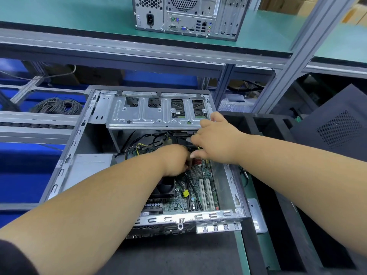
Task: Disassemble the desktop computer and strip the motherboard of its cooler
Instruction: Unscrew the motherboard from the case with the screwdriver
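An open desktop case (65,167) lies on its side on the bench, its green motherboard (200,187) exposed. The black cooler fan (165,188) shows partly under my left forearm. My left hand (174,159) reaches down into the case over the board, fingers curled among black cables (190,185); what it holds is hidden. My right hand (215,139) hovers just above it, under the silver drive cage (156,114), fingers bent around a black cable or connector near yellow wires.
A second desktop tower (188,14) stands on the green upper shelf. Black foam trays (264,124) and a dark side panel (337,124) lie at right. Coiled cables (57,105) sit at left behind the rail. Aluminium frame posts (294,62) rise at right.
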